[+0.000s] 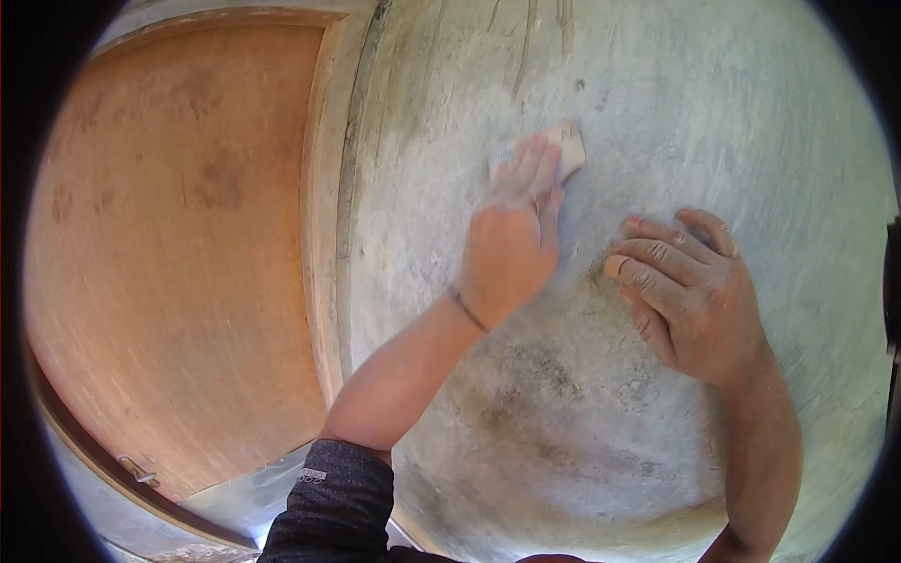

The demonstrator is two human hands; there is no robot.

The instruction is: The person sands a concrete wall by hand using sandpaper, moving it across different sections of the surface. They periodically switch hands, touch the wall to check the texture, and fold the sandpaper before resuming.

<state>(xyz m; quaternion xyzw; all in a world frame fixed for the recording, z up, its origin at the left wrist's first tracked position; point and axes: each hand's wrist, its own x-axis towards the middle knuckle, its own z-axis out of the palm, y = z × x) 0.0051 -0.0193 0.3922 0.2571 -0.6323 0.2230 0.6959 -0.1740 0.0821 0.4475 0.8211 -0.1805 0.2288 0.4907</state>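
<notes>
A pale, flat piece of folded sheet (571,150) lies against the grey, stained wall (751,122). My left hand (516,220) presses it to the wall, fingers stretched up over it and slightly blurred; a thin dark band circles the wrist. Lower and to the right, my right hand (690,291) rests on the wall with its fingers apart and bent, dusty at the knuckles, holding nothing. A dark smudge shows on the wall beside its fingertips.
An orange-brown wooden door (178,235) in a wooden frame (324,206) stands at the left. A metal latch (138,471) is near its lower left edge. Dark patches mark the wall below my hands. A dark object (893,286) shows at the right edge.
</notes>
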